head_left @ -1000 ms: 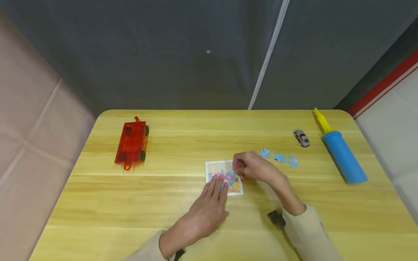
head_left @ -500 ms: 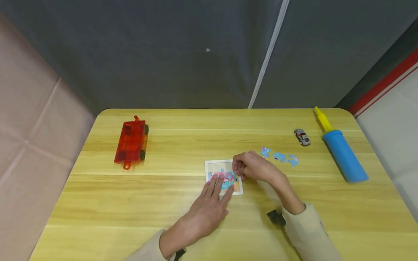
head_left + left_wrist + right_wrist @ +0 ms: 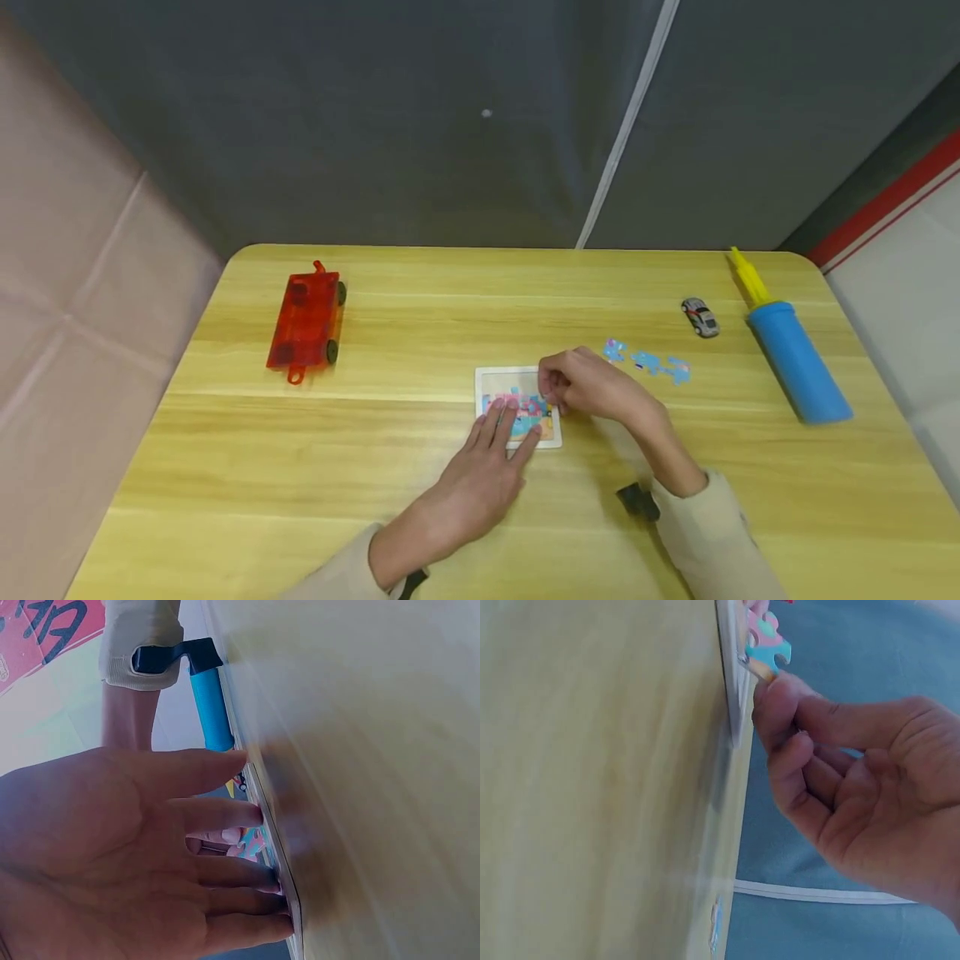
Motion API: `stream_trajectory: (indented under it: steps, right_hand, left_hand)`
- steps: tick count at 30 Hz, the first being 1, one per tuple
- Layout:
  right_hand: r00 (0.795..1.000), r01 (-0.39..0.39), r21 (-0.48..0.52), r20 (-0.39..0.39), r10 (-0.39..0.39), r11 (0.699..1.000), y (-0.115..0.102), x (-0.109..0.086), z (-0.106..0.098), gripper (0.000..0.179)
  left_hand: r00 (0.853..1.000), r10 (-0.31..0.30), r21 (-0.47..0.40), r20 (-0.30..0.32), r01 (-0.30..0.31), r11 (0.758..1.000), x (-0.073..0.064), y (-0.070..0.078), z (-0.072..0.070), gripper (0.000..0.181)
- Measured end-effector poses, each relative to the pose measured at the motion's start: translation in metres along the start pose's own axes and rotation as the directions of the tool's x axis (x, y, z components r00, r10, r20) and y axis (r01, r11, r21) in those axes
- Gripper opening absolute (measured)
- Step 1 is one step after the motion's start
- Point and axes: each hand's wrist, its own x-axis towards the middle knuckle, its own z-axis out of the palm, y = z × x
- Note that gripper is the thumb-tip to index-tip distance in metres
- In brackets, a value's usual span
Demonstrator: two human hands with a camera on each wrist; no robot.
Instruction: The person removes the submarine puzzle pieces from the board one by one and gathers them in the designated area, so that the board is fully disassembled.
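A small square jigsaw puzzle in a white-edged tray (image 3: 498, 382) lies at the middle of the table, its lower part filled with pink, blue and yellow pieces. My left hand (image 3: 476, 492) rests on it from below, fingers straight and spread; the left wrist view shows the fingertips along the tray's edge. At the tray's right side is my right hand (image 3: 588, 387), fingers curled. In the right wrist view its thumb and forefinger pinch a pink-and-teal puzzle piece (image 3: 769, 649), tilted up from the tray. Loose puzzle pieces (image 3: 647, 362) lie beyond the right hand.
A red see-through toy cart (image 3: 306, 321) stands at the table's left. Toward the right are a small grey toy car (image 3: 700, 317) and a blue hand pump (image 3: 801, 362) with a yellow nozzle. A dark curtain (image 3: 360, 125) hangs behind the table's far edge.
My left forefinger has spread to the right, baring more of the puzzle's lower part. The right hand stays at the tray's right side. The head view has shifted slightly.
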Motion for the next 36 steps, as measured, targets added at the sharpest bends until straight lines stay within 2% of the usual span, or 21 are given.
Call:
stream_trajectory:
  steps: [4, 8, 12, 15, 18, 21, 24, 29, 31, 33, 36]
  right_hand:
    - [1.000, -0.009, 0.004, -0.022, 0.009, 1.000, 0.000, 0.000, 0.001, 0.032]
    - [0.995, -0.083, 0.017, -0.060, 0.084, 0.996, 0.000, 0.004, 0.004, 0.029]
    - [0.985, -0.154, 0.043, -0.072, 0.157, 0.987, 0.000, 0.005, 0.001, 0.027]
    - [0.984, -0.166, 0.098, -0.047, 0.171, 0.981, 0.001, 0.003, -0.005, 0.023]
    - [0.987, -0.151, 0.179, -0.026, 0.158, 0.972, 0.005, -0.006, -0.014, 0.021]
    - [0.989, -0.129, 0.228, -0.045, 0.143, 0.965, 0.015, -0.022, -0.025, 0.021]
    - [0.981, -0.159, 0.240, -0.072, 0.181, 0.958, 0.033, -0.051, -0.037, 0.022]
    - [0.946, -0.278, 0.235, -0.100, 0.308, 0.931, 0.070, -0.108, -0.056, 0.012]
    - [0.934, -0.307, 0.228, -0.116, 0.339, 0.924, 0.082, -0.125, -0.061, 0.009]
    - [0.929, -0.318, 0.208, -0.127, 0.348, 0.925, 0.090, -0.135, -0.066, 0.010]
    - [0.927, -0.325, 0.184, -0.134, 0.351, 0.928, 0.095, -0.139, -0.070, 0.014]
  left_hand:
    - [1.000, 0.005, 0.000, -0.005, -0.005, 1.000, 0.000, 0.000, -0.002, 0.064]
    - [1.000, 0.015, 0.019, -0.011, -0.015, 1.000, 0.001, -0.001, 0.000, 0.064]
    - [0.998, 0.033, 0.022, -0.044, -0.032, 0.999, 0.003, -0.003, 0.008, 0.064]
    - [0.998, 0.036, 0.019, -0.054, -0.035, 0.999, 0.002, -0.004, 0.010, 0.064]
    - [0.999, 0.030, 0.022, -0.036, -0.029, 0.999, 0.002, -0.003, 0.008, 0.066]
    - [1.000, 0.016, 0.028, -0.007, -0.016, 0.999, -0.001, -0.001, 0.003, 0.067]
    - [1.000, 0.013, 0.019, 0.005, -0.013, 1.000, -0.001, 0.001, 0.001, 0.066]
    - [1.000, 0.007, 0.012, 0.017, -0.007, 1.000, -0.001, 0.002, 0.002, 0.063]
    - [1.000, 0.009, 0.004, 0.015, -0.009, 1.000, -0.001, 0.002, 0.002, 0.063]
    - [1.000, 0.016, -0.009, 0.004, -0.016, 1.000, -0.001, 0.001, 0.001, 0.063]
    - [1.000, 0.023, -0.021, -0.016, -0.023, 1.000, -0.002, 0.000, 0.001, 0.063]
